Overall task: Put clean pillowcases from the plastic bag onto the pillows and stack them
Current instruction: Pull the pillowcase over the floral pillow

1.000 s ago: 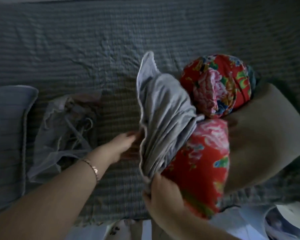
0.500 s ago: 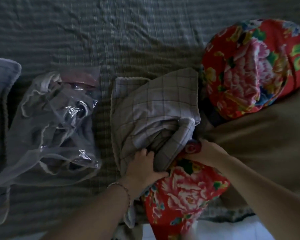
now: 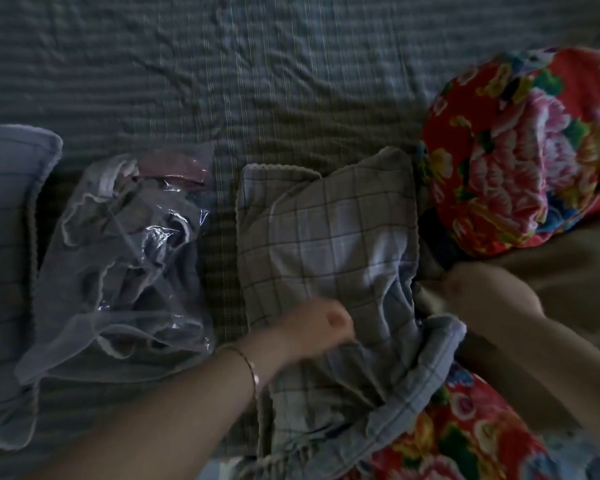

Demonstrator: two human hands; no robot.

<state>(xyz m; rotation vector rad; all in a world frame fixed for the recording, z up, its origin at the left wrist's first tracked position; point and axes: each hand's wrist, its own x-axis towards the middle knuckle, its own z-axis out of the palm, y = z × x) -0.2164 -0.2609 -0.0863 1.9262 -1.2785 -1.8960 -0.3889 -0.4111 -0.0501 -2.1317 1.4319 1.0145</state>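
Observation:
A grey checked pillowcase lies on the bed, pulled over most of a red floral pillow whose near end sticks out at the bottom. My left hand, blurred, grips the pillowcase's fabric near its middle. At the pillowcase's right edge, my right hand has its fingers curled into the cloth. A clear plastic bag with more folded cloth inside lies to the left. A second red floral pillow sits at the upper right.
A pillow in a pale checked case lies at the far left edge. A tan blanket is bunched at the right under the bare floral pillow. The grey ribbed bedspread stretches across the back.
The pillowcase has been drawn further down over the floral pillow and now lies flatter. Both hands have moved toward me along it. The view shifted slightly left.

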